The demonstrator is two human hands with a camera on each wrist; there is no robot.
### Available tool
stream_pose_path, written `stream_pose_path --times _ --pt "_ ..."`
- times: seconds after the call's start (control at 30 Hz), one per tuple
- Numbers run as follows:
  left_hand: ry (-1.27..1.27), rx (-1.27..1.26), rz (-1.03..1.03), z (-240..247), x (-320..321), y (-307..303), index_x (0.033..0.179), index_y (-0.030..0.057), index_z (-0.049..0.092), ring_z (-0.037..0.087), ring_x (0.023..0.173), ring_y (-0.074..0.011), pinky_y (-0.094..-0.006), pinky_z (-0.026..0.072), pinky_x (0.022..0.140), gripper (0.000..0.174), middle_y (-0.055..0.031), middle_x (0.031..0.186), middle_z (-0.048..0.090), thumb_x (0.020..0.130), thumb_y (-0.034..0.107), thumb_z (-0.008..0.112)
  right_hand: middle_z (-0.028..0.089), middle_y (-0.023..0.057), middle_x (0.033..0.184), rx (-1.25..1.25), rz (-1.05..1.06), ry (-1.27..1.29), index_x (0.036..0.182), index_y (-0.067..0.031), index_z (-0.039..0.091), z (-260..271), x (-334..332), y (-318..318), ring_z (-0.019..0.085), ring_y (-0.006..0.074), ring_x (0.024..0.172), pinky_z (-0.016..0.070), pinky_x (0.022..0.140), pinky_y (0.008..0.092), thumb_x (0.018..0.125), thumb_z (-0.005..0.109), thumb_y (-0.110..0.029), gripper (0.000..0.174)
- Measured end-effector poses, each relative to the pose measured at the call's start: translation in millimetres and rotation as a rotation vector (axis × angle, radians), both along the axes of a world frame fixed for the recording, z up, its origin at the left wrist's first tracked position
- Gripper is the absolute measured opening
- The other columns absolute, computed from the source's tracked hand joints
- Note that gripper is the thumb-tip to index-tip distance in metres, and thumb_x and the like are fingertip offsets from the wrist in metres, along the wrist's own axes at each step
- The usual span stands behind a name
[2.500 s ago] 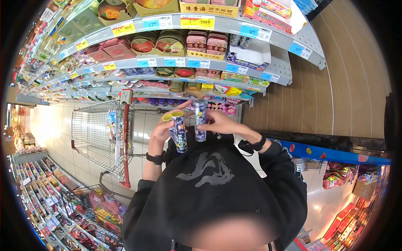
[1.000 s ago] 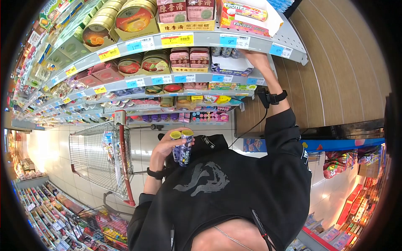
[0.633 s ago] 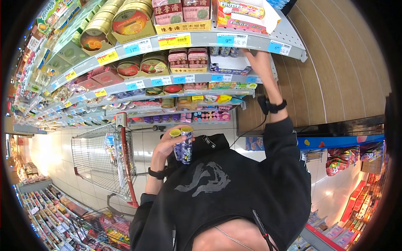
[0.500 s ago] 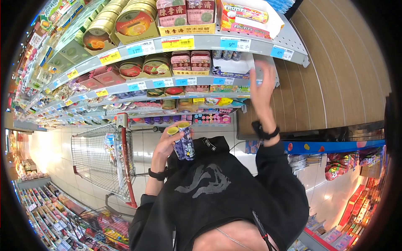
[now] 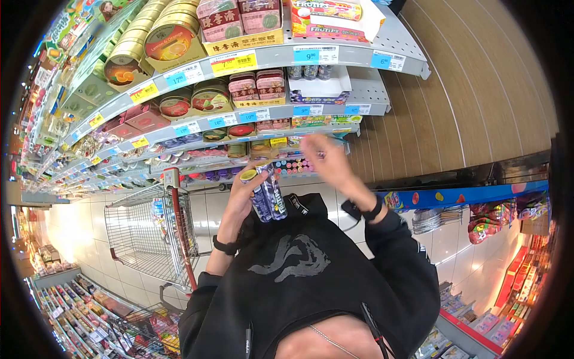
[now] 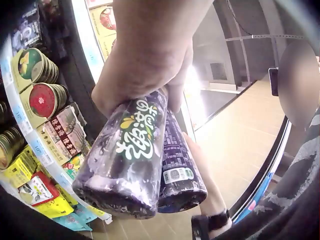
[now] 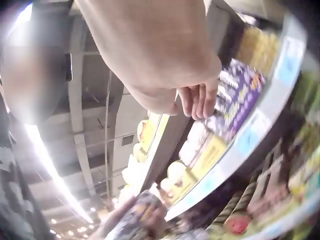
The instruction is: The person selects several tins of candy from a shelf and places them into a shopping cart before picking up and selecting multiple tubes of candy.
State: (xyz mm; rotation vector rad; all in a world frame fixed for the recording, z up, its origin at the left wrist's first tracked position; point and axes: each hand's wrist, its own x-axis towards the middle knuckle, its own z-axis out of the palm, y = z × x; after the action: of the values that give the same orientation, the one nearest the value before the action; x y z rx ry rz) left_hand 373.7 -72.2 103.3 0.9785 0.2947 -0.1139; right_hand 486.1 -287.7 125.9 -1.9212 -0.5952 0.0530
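Observation:
My left hand [image 5: 239, 194] grips two purple Frutips candy tubes [image 5: 276, 200] side by side, with yellow tops up, in front of the black sweatshirt. In the left wrist view one tube [image 6: 127, 155] shows white lettering and the other shows a barcode. My right hand [image 5: 330, 166] is in the air to the right of the tubes and blurred. In the right wrist view its fingers [image 7: 200, 102] hang loosely bent with nothing between them. Above it, on the second shelf, three matching tubes [image 5: 310, 72] stand at the back of a white-and-purple display box [image 5: 320, 97].
Shelves of candy tins [image 5: 173, 45] and pink packs [image 5: 261, 19] curve across the front. A shopping cart [image 5: 146, 230] with a red handle stands at left. A brown wood-look panel [image 5: 460, 90] borders the right. Low display racks [image 5: 84, 305] lie behind at left.
Earlier my right hand held a third tube, then reached into the display box, which showed two tubes before and three now. The right hand has withdrawn bare toward my left hand.

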Motion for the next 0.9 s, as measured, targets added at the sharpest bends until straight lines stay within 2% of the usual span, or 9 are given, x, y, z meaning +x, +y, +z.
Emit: stream_pose_path --times 0.1,0.27,0.33,0.43,0.57,0.67,0.73,0.83,0.9 --pt "0.017 0.026 -0.060 -5 -8 2 0.128 -0.0021 0.057 0.069 0.098 -0.0196 -0.0322 0.0551 0.086 0.040 -0.0126 0.106 0.070 0.092 0.010 0.070 0.062 0.0178 0.104 -0.078 -0.172 -0.638 0.109 -0.0001 0.063 36 75 -15 0.057 0.0376 0.101 0.0461 0.090 0.0446 0.093 0.064 -0.016 0.023" --pt "0.009 0.089 -0.131 -8 -20 1 0.128 -0.0022 0.057 0.068 0.101 -0.0222 -0.0346 0.0535 0.090 0.040 -0.0144 0.110 0.069 0.091 0.010 0.069 0.062 0.0214 0.106 -0.388 -0.357 -0.804 0.113 -0.0008 0.062 56 143 -10 0.058 0.0429 0.099 0.0472 0.087 0.0494 0.091 0.066 -0.019 0.029" --pt "0.011 0.090 -0.126 -9 -26 1 0.127 -0.0021 0.057 0.068 0.100 -0.0220 -0.0345 0.0535 0.089 0.040 -0.0141 0.109 0.069 0.091 0.010 0.069 0.066 0.0234 0.105 -0.422 -0.238 -0.647 0.115 0.0006 0.063 60 159 -9 0.061 0.0457 0.096 0.0495 0.084 0.0517 0.090 0.067 -0.018 0.032" --pt "0.019 0.086 -0.105 -9 -33 0 0.126 -0.0023 0.057 0.068 0.099 -0.0217 -0.0340 0.0537 0.089 0.039 -0.0136 0.107 0.069 0.091 0.009 0.069 0.067 0.0253 0.096 -0.409 -0.228 -0.788 0.109 0.0010 0.064 50 185 -11 0.064 0.0447 0.088 0.0520 0.075 0.0530 0.090 0.065 -0.017 0.026" --pt "0.029 0.059 -0.069 -12 -40 0 0.126 -0.0028 0.057 0.068 0.100 -0.0222 -0.0340 0.0537 0.089 0.040 -0.0140 0.107 0.069 0.090 0.009 0.069 0.067 0.0241 0.097 -0.400 -0.277 -0.690 0.107 0.0013 0.065 45 197 -11 0.063 0.0451 0.089 0.0521 0.077 0.0523 0.089 0.064 -0.017 0.025" --pt "0.022 0.061 -0.069 -17 -42 0 0.127 -0.0029 0.057 0.068 0.100 -0.0228 -0.0339 0.0537 0.089 0.040 -0.0145 0.107 0.069 0.090 0.009 0.069 0.068 0.0225 0.095 -0.325 -0.268 -0.632 0.108 0.0020 0.065 45 196 -15 0.065 0.0405 0.084 0.0532 0.075 0.0491 0.088 0.068 -0.018 0.028" --pt "0.017 0.065 -0.080 -20 -42 -1 0.127 -0.0028 0.057 0.068 0.100 -0.0231 -0.0338 0.0537 0.089 0.040 -0.0147 0.108 0.069 0.090 0.009 0.069 0.067 0.0178 0.086 -0.130 -0.250 -0.464 0.106 0.0010 0.067 47 184 -20 0.066 0.0242 0.077 0.0514 0.066 0.0369 0.083 0.076 -0.018 0.031" --pt "0.043 0.062 -0.084 -23 -40 -3 0.127 -0.0026 0.057 0.068 0.100 -0.0230 -0.0337 0.0537 0.089 0.040 -0.0146 0.108 0.069 0.090 0.008 0.069 0.067 0.0172 0.093 -0.206 -0.264 -0.209 0.113 0.0007 0.065 65 159 -31 0.065 0.0216 0.075 0.0534 0.068 0.0361 0.081 0.079 -0.021 0.041" --pt "0.029 0.079 -0.124 -22 -37 -4 0.127 -0.0021 0.057 0.068 0.100 -0.0220 -0.0337 0.0539 0.089 0.040 -0.0144 0.107 0.069 0.091 0.008 0.068 0.065 0.0153 0.097 -0.156 -0.267 -0.333 0.114 0.0000 0.065 52 148 -36 0.065 0.0196 0.075 0.0530 0.066 0.0341 0.081 0.080 -0.019 0.041"
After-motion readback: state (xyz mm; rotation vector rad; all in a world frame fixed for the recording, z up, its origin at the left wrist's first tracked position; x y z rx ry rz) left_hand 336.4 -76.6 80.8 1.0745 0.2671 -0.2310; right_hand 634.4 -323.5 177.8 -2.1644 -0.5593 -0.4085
